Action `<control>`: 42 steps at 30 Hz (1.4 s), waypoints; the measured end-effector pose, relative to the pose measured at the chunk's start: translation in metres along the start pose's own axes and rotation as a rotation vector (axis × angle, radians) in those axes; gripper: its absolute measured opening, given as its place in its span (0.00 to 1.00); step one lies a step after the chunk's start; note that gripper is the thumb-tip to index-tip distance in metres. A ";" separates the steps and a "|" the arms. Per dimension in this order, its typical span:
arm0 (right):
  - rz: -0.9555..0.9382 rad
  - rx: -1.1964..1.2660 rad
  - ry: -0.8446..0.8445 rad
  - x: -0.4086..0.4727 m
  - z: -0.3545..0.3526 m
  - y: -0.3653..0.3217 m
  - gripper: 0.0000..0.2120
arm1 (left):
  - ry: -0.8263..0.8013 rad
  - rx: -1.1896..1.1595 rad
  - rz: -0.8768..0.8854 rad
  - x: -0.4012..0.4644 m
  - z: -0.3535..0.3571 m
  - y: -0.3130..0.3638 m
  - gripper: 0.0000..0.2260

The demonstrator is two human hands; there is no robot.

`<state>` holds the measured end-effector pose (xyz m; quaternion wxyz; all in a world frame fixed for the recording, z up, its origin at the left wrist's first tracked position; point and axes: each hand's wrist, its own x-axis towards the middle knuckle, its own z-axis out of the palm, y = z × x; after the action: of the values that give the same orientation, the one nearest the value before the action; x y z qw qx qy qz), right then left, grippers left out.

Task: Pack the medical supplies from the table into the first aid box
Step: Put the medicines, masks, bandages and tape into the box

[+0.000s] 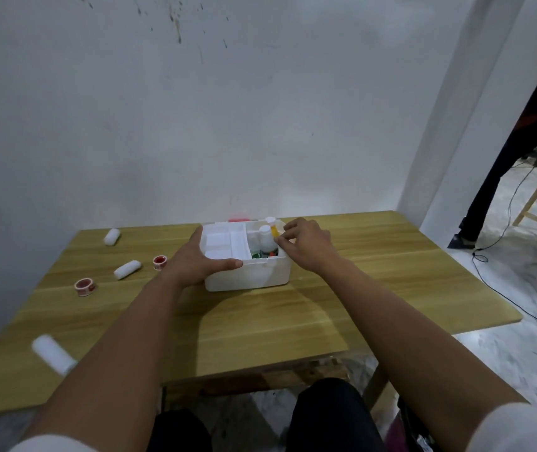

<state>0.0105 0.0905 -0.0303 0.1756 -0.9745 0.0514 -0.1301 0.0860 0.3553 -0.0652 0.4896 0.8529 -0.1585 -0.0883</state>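
1. The first aid box (247,277) sat open near the middle of the tabletop (293,321), toward the wall. Its left side carried a white divided tray (224,243); its right compartment held bottles standing upright.
2. Our right hand (306,247) was at the box's right rim, its grip pinched on a yellow bottle (274,230) with a white cap, which stood at the back of that compartment. A white bottle (266,241) stood just in front of it, touching or nearly so; we could not tell which.
3. Our left hand (200,257) steadied the box, fingers laid straight along its left side and the thumb stretched along the front rim, so that grip was released rather than clenched.
4. We judged the yellow bottle was being settled in. The compartment looked crowded, so it could catch on the white bottle, tip it, or stay proud of the rim and keep the lid from closing later.
5. Still unpacked on the left of the tabletop were three white bandage rolls, far (112,237), middle (127,269) and near (52,352), and two red tape rolls (159,262) (83,287).
6. The near bandage roll lay close to the front edge, just beside our left forearm; a careless sweep of the arm could knock it to the floor. The round rolls could also roll away if nudged.
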 end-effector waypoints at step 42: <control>-0.006 0.617 -0.281 0.017 0.023 0.022 0.74 | 0.430 0.990 -0.387 0.052 -0.139 -0.097 0.24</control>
<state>0.0318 0.0751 -0.0544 0.4670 -0.8841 -0.0177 -0.0046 0.1946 0.4948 -0.0789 0.0281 0.9928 0.0812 0.0839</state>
